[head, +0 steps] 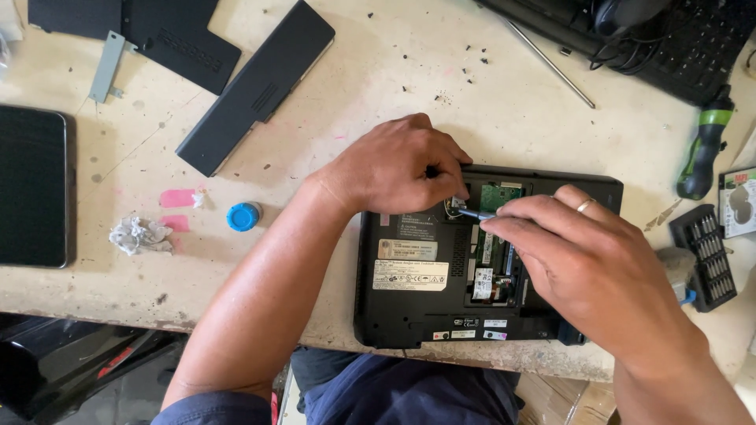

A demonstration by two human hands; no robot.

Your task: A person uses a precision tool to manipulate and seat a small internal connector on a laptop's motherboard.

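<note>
Right hand [587, 264], lower right of frame, is pinched on a slim metal tool [475, 213] tipped into the open bay of the upturned black laptop [425, 307] at centre. Left hand [398, 165] pinches a small part there. Black plastic covers [169, 35] and long black battery [256, 86] lie removed upper left on the worktop [378, 71]; internals appear still fitted.

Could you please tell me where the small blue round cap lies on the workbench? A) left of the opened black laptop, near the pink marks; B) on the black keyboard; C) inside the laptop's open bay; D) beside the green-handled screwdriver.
A: the small blue round cap lies on the pale scuffed workbench, left of the opened black laptop, beside the pink marks.
</note>
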